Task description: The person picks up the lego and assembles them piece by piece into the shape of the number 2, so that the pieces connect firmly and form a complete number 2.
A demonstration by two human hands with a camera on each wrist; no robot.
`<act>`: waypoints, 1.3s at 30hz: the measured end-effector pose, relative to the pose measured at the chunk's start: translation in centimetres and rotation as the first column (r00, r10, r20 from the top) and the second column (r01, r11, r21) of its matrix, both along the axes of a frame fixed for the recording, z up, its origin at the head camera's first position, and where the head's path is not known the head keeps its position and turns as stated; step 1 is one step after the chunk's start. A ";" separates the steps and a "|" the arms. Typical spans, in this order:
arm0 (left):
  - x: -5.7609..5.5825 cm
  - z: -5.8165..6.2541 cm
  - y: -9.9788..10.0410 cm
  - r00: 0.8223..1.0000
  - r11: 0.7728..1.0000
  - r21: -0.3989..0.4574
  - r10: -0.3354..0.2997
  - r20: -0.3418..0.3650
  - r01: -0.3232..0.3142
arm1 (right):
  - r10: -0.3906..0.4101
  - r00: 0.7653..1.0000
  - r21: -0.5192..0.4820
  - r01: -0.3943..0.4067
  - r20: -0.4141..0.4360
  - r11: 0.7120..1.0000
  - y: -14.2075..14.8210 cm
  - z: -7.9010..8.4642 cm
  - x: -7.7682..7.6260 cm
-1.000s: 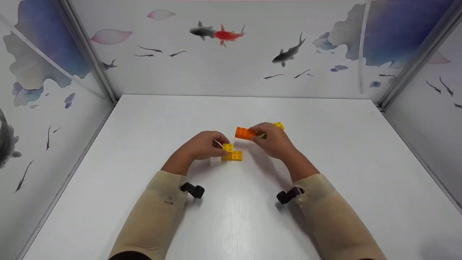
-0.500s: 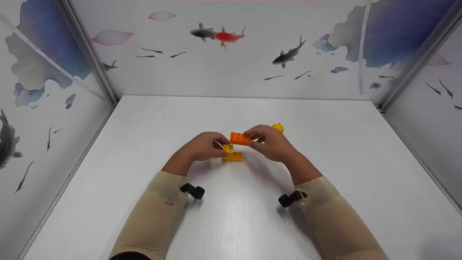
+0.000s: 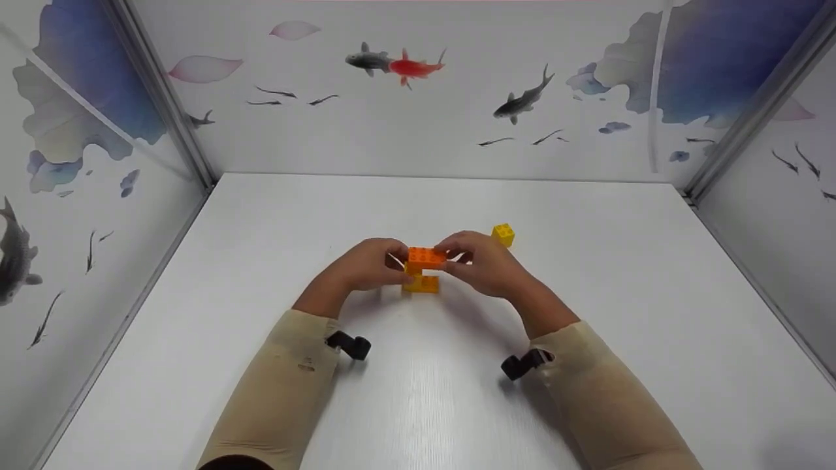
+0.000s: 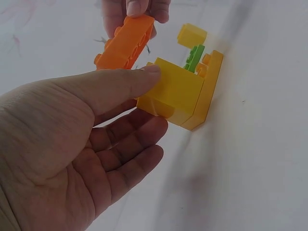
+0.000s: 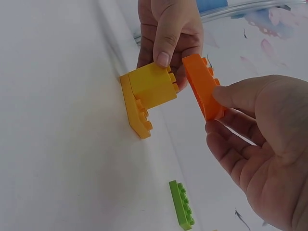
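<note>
My left hand (image 3: 373,264) grips a yellow building block (image 5: 153,86) between thumb and fingers. That block sits at one end of a longer, flat amber brick (image 5: 131,107), whose bare studs show at the other end. An orange brick (image 3: 426,257) is pinched in my right hand (image 3: 484,262). It is held just above the yellow block's studs; the right wrist view shows a gap between them. From the head, the orange brick partly covers the yellow block.
A loose yellow block (image 3: 503,234) lies on the white table (image 3: 418,391), beyond my right hand. A green brick (image 5: 181,205) lies on the table too, hidden in the head view. Printed walls (image 3: 418,143) enclose the back and sides.
My right hand has carried the orange brick left and nearer, from beyond the yellow block to over it. The loose yellow block is now fully uncovered. My left hand keeps its place.
</note>
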State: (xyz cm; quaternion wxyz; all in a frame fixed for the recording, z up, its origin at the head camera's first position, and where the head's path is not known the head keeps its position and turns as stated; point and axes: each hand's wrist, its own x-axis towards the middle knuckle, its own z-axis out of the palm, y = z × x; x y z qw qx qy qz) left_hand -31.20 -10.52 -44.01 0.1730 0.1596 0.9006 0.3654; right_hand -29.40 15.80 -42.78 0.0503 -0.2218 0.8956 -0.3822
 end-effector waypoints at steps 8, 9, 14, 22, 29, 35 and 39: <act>0.1 0.4 -0.2 1.000 1.000 0.013 0.004 -0.010 -0.004 | -0.002 1.000 0.037 0.002 0.010 0.999 -0.4 -0.3 0.0; 0.1 0.5 -0.2 1.000 1.000 0.012 0.008 -0.011 -0.008 | -0.001 1.000 0.035 0.001 0.007 0.999 -0.4 -0.3 0.0; 0.2 0.8 -0.2 1.000 1.000 0.028 0.010 -0.023 -0.010 | 0.009 1.000 0.033 -0.009 -0.006 0.999 -0.5 -0.5 0.0; 0.2 1.0 -0.4 0.999 0.998 0.065 -0.002 -0.054 0.005 | 0.025 0.999 0.046 -0.024 -0.022 0.999 -0.6 -0.8 -0.1; 0.3 1.0 -0.6 0.998 0.996 0.085 -0.016 -0.067 0.021 | 0.033 0.999 0.060 -0.031 -0.027 0.998 -0.6 -0.8 0.0; 0.3 1.0 -0.7 0.999 0.994 0.106 -0.019 -0.044 0.024 | 0.041 0.999 0.058 -0.039 -0.019 0.998 -0.7 -0.8 0.0; 0.3 1.0 -0.7 0.999 0.993 0.120 -0.018 -0.043 0.023 | 0.043 0.999 0.060 -0.042 -0.020 0.997 -0.7 -0.8 0.0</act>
